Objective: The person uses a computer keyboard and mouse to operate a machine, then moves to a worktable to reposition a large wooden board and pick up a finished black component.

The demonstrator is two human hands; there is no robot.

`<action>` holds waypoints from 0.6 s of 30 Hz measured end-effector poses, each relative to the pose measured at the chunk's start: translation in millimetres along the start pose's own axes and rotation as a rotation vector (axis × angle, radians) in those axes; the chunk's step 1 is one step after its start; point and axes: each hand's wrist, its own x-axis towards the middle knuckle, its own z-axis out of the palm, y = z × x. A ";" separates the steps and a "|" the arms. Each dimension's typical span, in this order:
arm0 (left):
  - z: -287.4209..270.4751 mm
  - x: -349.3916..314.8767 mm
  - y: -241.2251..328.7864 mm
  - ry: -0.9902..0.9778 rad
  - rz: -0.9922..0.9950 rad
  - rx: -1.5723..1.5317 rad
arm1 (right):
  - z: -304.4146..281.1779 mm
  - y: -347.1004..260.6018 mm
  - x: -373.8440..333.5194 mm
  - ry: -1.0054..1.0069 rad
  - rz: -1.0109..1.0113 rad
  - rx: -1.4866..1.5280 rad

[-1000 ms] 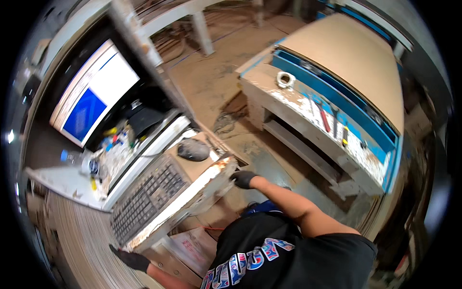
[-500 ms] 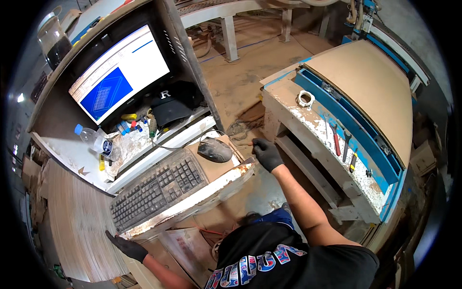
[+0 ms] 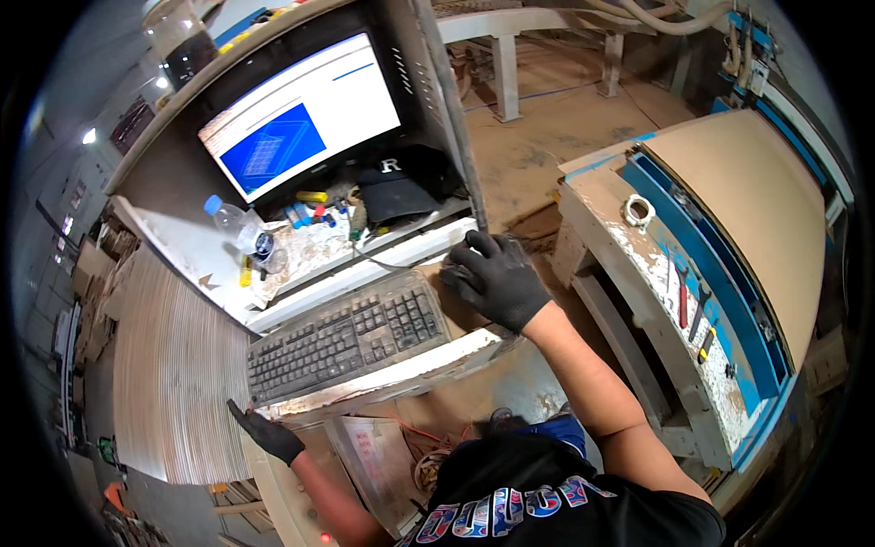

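- Right hand (image 3: 497, 278), in a black glove, lies flat over the computer mouse (image 3: 456, 273), fingers (image 3: 483, 246) draped forward and slightly spread across its top; the mouse is almost wholly hidden beneath the palm, so only a sliver shows at the left edge.
- That mouse sits on the dusty pull-out shelf (image 3: 428, 365), just right of the black keyboard (image 3: 351, 333), the two close but not touching as far as I can tell.
- Left hand (image 3: 264, 433), gloved in black too, is down at the front left corner of the shelf, fingers curled against its underside edge; whether they grip it or only rest there I cannot tell.
- Behind the keyboard, a white bench (image 3: 182, 246) ledge carries clutter: a clear plastic bottle with a blue cap (image 3: 239, 228) lying tilted, small coloured markers (image 3: 305, 214) near the screen's foot, and a dark cap (image 3: 392, 191) tucked under the monitor.
- The monitor (image 3: 301, 114) glows white with a blue square panel at its lower left, set inside a dark cabinet.
- To the right, well apart, a worn blue-and-white machine table (image 3: 665, 273) holds a tan board (image 3: 747, 201); a roll of tape (image 3: 638, 211) lies on its near rail, and a few hand tools (image 3: 693, 305) lie further along it.
- Sawdust-coloured floor (image 3: 547, 128) stretches between console and machine.
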 end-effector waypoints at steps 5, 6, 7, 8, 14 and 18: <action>-4.8 2.3 7.5 -0.045 0.021 0.068 | 27.1 -1.6 5.1 -0.043 0.010 -0.004; -5.5 2.1 9.3 -0.056 0.007 0.049 | 25.6 -2.1 4.8 -0.113 0.049 0.003; -5.4 1.8 12.1 -0.067 -0.008 0.029 | 24.8 -2.2 4.0 -0.183 0.089 0.008; -5.9 0.6 16.3 -0.059 -0.018 0.030 | 28.2 -1.4 1.5 -0.180 0.099 0.038; -2.4 -1.6 23.7 -0.056 -0.029 0.018 | 27.0 0.8 -0.8 -0.221 0.114 0.060; -1.9 -1.7 15.2 -0.043 0.024 0.050 | 23.6 -2.3 0.0 -0.230 0.120 0.053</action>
